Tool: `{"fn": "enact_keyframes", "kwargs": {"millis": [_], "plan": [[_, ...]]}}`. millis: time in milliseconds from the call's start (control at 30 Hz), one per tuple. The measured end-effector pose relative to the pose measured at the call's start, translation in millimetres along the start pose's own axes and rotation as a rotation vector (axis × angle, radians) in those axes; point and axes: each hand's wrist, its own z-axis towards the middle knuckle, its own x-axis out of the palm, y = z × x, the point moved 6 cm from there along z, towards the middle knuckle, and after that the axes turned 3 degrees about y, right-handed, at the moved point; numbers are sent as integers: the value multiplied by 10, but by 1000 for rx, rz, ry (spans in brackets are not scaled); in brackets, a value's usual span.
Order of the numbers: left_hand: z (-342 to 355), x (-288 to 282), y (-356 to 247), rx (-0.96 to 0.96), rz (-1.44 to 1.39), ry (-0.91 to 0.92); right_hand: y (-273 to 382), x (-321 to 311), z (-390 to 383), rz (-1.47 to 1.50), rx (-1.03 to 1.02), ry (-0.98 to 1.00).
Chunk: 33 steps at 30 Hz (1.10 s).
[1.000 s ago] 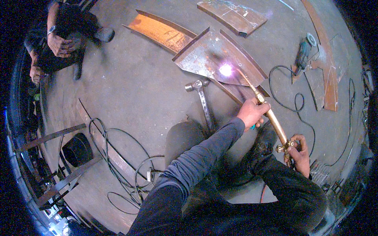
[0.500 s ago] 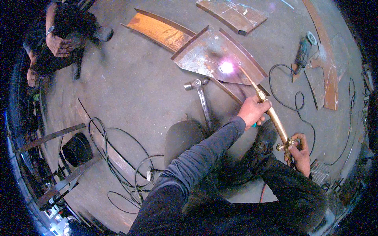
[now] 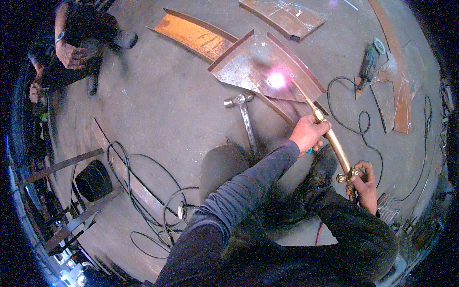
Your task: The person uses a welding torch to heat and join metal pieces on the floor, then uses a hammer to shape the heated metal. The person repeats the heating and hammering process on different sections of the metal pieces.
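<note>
A: What is the left hand (image 3: 308, 135) doing?
B: It is wrapped around the front of a brass torch (image 3: 338, 153), just behind the thin neck.
A: And the right hand (image 3: 364, 189)?
B: Its fingers are curled around the torch's rear end, beside the small valve knobs (image 3: 341, 178).
A: Where does the torch point?
B: Up and to the left, its tip over a steel plate (image 3: 239, 69) with raised edges. A bright pinkish-white glow (image 3: 276, 80) hides whether it touches.
A: What is under the plate?
B: A rusty channel (image 3: 191, 39), on the floor (image 3: 158, 95).
A: Anything around it?
B: A hammer (image 3: 246, 119) lies near the plate's lower side, and a grinder (image 3: 368, 64) sits well to the right.
</note>
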Motion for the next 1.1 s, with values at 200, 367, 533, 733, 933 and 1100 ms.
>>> {"fn": "enact_keyframes", "kwargs": {"millis": [200,367,533,733,933,1100], "plan": [[7,-8,23,-2,0,1,45,25,-7,-4,4,5],[-22,-26,39,-19,-3,-12,17,37,-6,8,-7,-10],[-23,-41,61,-21,-15,-16,49,68,-11,2,-11,-2],[-39,-50,81,-51,-4,-21,81,84,-29,7,3,-1],[-57,-55,67,-49,-2,-23,93,106,-29,4,-20,-4],[-45,-68,95,-50,9,-19,145,140,-54,12,8,-7]]}}
